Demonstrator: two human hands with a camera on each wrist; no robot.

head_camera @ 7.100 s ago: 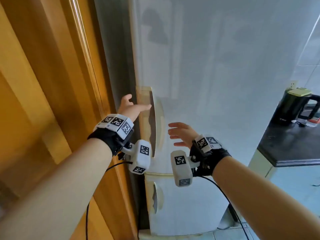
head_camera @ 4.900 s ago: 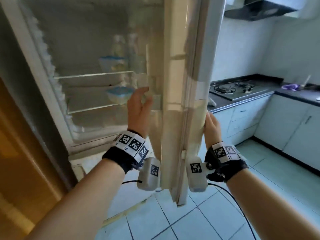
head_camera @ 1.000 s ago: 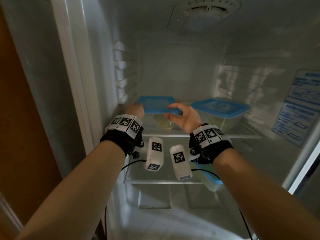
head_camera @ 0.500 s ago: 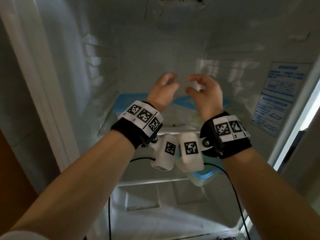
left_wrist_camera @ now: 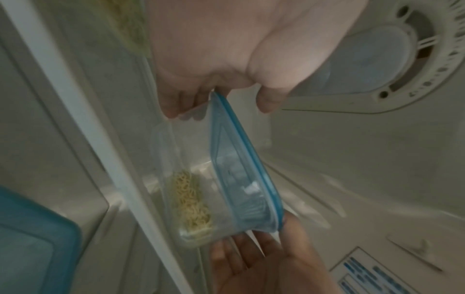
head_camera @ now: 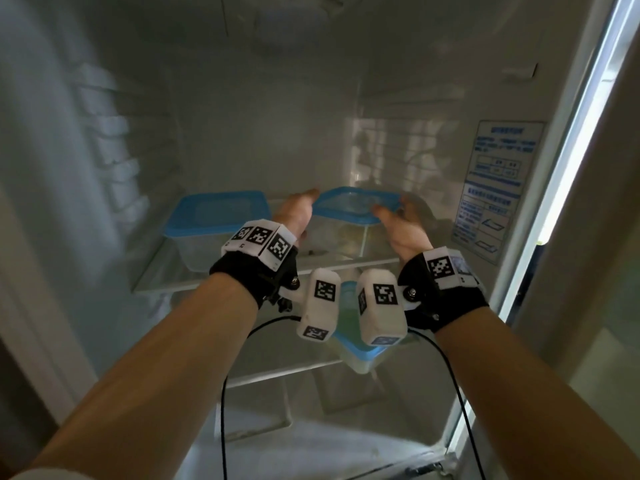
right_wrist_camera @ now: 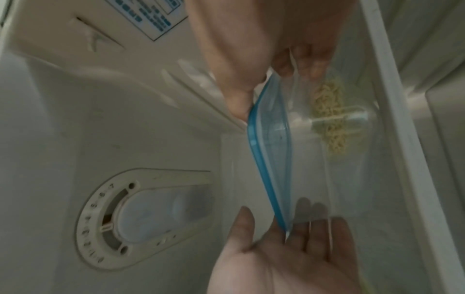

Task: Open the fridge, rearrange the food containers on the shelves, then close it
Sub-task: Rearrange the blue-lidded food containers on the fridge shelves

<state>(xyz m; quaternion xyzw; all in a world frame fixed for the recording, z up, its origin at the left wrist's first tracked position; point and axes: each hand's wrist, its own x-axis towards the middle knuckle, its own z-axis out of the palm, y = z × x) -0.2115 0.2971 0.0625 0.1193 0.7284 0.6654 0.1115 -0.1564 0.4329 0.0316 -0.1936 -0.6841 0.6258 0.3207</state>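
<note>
In the open fridge, a clear container of noodles with a blue lid [head_camera: 353, 206] sits at the right of the glass top shelf [head_camera: 173, 287]. My left hand [head_camera: 294, 213] grips its left end and my right hand [head_camera: 401, 226] its right end. In the left wrist view the left hand's [left_wrist_camera: 226, 49] fingers lie along the wall of the container [left_wrist_camera: 226, 179] with the thumb over the lid. In the right wrist view the right hand's [right_wrist_camera: 239, 49] thumb presses the lid rim of the container [right_wrist_camera: 302, 139]. Whether the container is lifted off the shelf I cannot tell.
A second blue-lidded container [head_camera: 218, 216] stands at the left of the same shelf. A third container [head_camera: 356, 351] sits on the shelf below, partly hidden by my wrist cameras. A printed label [head_camera: 491, 188] is on the right wall, a thermostat dial [right_wrist_camera: 141, 214] on the ceiling.
The fridge door has been opened. A second ago both hands held the left container; half a second ago they were raised and empty; now they clasp the right container.
</note>
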